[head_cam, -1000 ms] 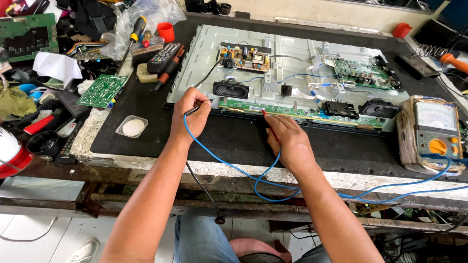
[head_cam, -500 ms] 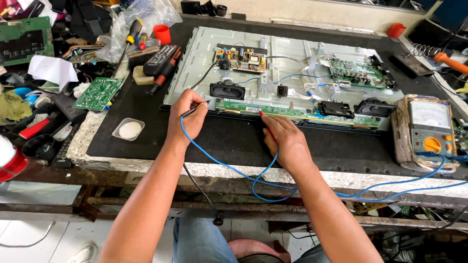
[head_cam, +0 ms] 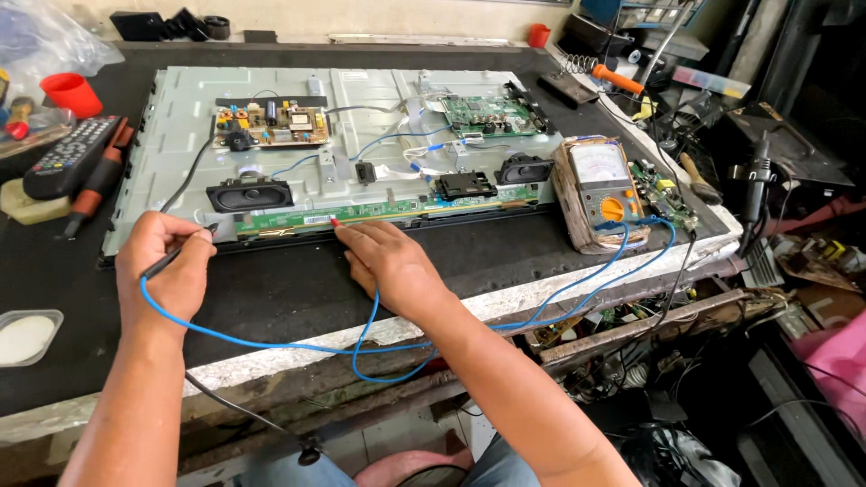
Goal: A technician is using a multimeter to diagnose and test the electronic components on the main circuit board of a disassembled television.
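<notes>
An opened flat-screen panel (head_cam: pixel 361 108) lies back-up on the black bench, with circuit boards and two black speakers on it. My left hand (head_cam: pixel 167 266) grips a black test probe (head_cam: pixel 171 260) with a blue lead, its tip at the panel's lower left edge. My right hand (head_cam: pixel 388 261) holds a red-tipped probe (head_cam: pixel 335 221) against the long green strip board (head_cam: pixel 361 215) along the panel's near edge. Blue leads (head_cam: pixel 559 302) run from both hands to an analog multimeter (head_cam: pixel 603 189) at the right.
A remote control (head_cam: pixel 68 155), a red-handled screwdriver (head_cam: pixel 95 185) and a red cup (head_cam: pixel 70 93) lie at the left. A white dish (head_cam: pixel 25 335) sits near the bench's front left. A soldering iron with an orange handle (head_cam: pixel 618 79) and cluttered parts fill the right side.
The view has swung to the right, bringing the multimeter and right-side clutter toward the middle. Both hands stay on their probes at the panel's near edge.
</notes>
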